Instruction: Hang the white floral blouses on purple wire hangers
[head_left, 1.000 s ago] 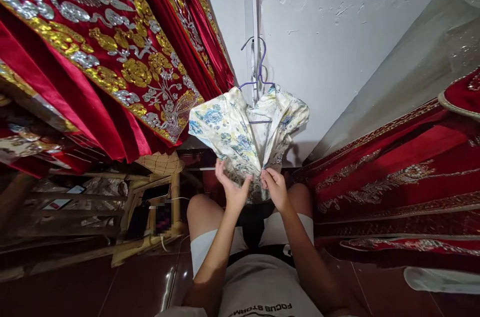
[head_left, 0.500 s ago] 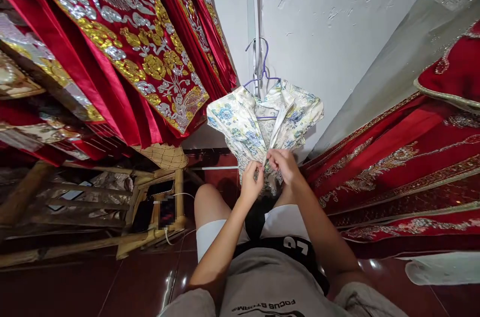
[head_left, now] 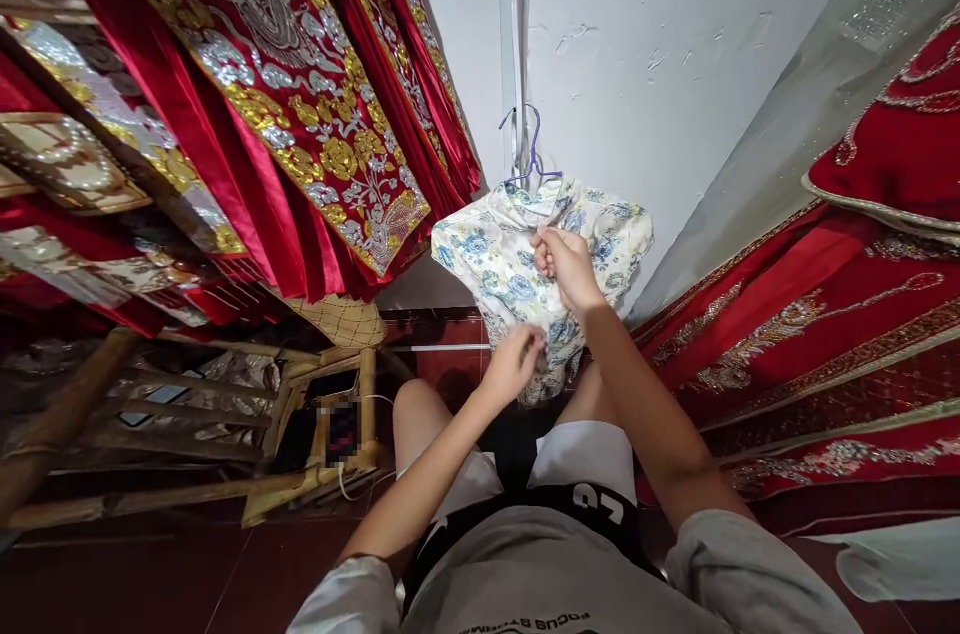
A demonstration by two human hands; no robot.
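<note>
A white garment with a blue and green flower print (head_left: pixel 495 259) hangs on a purple wire hanger (head_left: pixel 531 154) against the white wall. My right hand (head_left: pixel 564 264) is up near the collar, fingers pinched on the front edge of the cloth. Lower down, my left hand (head_left: pixel 517 361) pinches the same front edge near the hem. The garment's front now lies closed between the two hands.
Red robes with gold and silver embroidery (head_left: pixel 285 104) hang at the left, more red embroidered cloth (head_left: pixel 810 314) at the right. A bamboo stool or rack (head_left: pixel 330 424) stands at the left on the dark red tiled floor (head_left: pixel 247 574).
The right hand has risen from mid-front to the collar, while the left has dropped toward the hem. The open front of the garment has come together. The view has shifted slightly.
</note>
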